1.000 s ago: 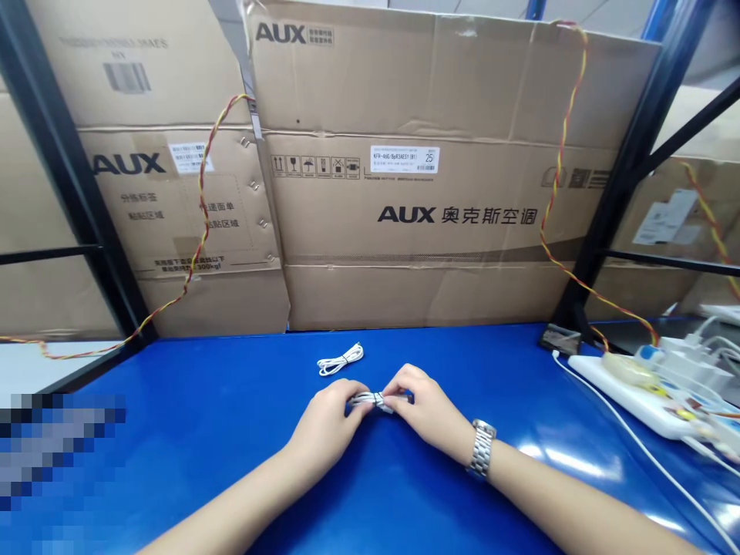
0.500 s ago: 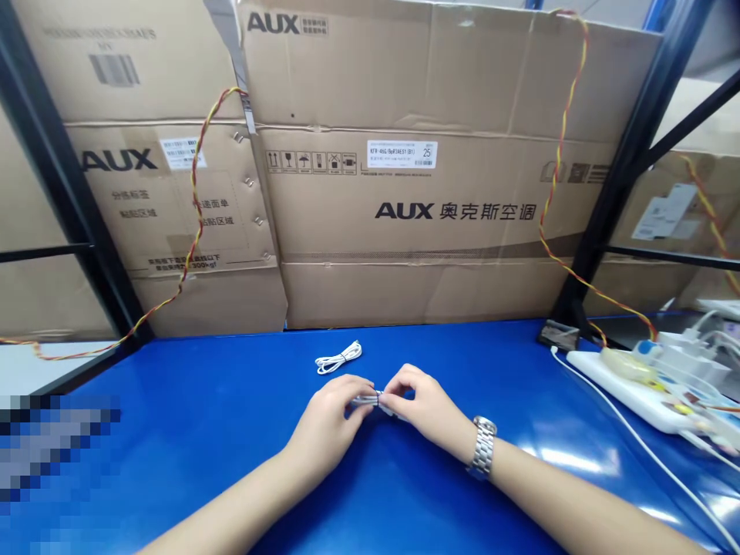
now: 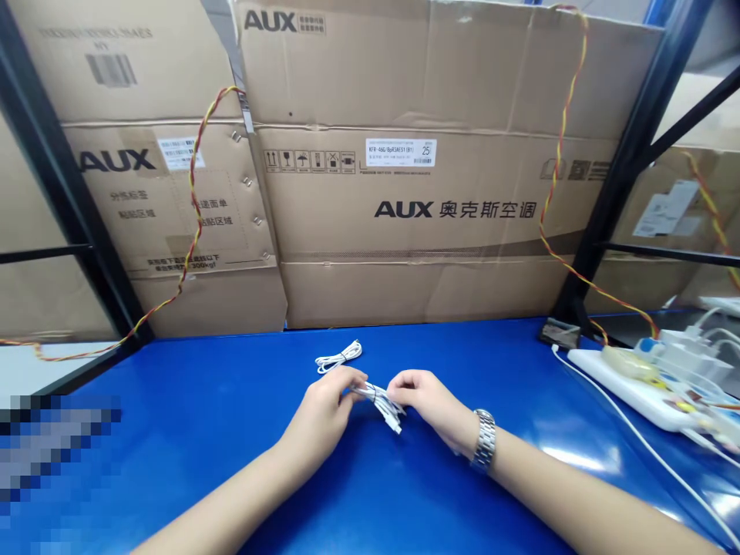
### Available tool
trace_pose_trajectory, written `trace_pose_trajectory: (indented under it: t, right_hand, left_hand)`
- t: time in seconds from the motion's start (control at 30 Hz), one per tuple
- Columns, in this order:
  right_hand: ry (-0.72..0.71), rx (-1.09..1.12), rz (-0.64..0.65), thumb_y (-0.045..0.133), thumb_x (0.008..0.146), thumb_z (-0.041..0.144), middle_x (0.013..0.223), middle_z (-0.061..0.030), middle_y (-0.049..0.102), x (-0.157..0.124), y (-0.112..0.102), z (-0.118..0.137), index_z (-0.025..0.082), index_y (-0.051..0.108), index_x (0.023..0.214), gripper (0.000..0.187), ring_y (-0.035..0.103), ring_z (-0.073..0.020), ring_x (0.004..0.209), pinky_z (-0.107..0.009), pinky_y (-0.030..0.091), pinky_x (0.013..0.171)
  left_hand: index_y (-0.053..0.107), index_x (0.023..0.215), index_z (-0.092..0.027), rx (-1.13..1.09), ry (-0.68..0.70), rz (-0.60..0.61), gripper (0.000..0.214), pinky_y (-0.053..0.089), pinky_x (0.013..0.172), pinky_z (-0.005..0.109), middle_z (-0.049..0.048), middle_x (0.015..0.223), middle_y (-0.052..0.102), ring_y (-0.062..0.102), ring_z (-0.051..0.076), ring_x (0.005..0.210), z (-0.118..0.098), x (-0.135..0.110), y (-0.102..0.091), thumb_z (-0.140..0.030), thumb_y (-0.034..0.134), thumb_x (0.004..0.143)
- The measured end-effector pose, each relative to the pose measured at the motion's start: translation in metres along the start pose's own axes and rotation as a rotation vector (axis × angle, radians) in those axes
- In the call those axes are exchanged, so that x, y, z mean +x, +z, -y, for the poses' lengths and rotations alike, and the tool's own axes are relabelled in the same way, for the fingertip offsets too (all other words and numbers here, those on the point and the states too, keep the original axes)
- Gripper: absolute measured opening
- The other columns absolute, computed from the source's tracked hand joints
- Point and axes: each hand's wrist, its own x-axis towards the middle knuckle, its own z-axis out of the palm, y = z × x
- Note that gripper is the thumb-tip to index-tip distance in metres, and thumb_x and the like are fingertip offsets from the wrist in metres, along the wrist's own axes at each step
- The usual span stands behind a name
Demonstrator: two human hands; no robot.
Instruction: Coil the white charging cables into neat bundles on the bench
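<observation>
Large corrugated cardboard cartons [image 3: 439,208] printed AUX are standing as a flat brown wall behind the smooth, glossy blue table [image 3: 190,447], and a flat white power strip [image 3: 630,389] is lying at its right edge. Over the table's middle, the left hand [image 3: 327,408] and the right hand [image 3: 431,405], its wrist wearing a metal link wristwatch [image 3: 484,441], are both pinching a thin white cable bundle [image 3: 382,401], which is slanting between their fingertips with its lower end poking out beneath the right hand. A second coiled white cable [image 3: 339,357] is lying loose on the table just beyond the left hand.
</observation>
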Motion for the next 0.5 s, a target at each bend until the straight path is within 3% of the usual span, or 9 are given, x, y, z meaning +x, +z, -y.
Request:
trace_pose_trajectory:
  t: [0.37,0.5]
  right_hand:
    - [0.004,0.016,-0.009,0.053,0.062,0.019,0.053,0.0034,0.047,-0.0020,-0.0008,0.0021,0.016,0.050,0.054,0.009,0.039,-0.0098,0.051,-0.023,0.031,0.052]
    - [-0.011,0.014,-0.036,0.052,0.062,0.018,0.055,0.0027,0.047,0.0002,-0.0037,-0.0008,0.017,0.050,0.054,0.009,0.041,-0.0106,0.054,-0.023,0.033,0.055]
  left_hand:
    - [0.062,0.078,-0.021,0.113,-0.025,0.193,0.010,0.041,0.069,0.025,0.0033,0.085,0.059,0.055,0.018,0.078,0.0034,0.0027,-0.0010,-0.023,0.055,0.071]
    - [0.062,0.075,-0.020,0.109,-0.049,0.107,0.012,0.039,0.072,0.027,0.0042,0.085,0.061,0.055,0.019,0.079,0.0029,0.0057,-0.0050,-0.021,0.050,0.074]
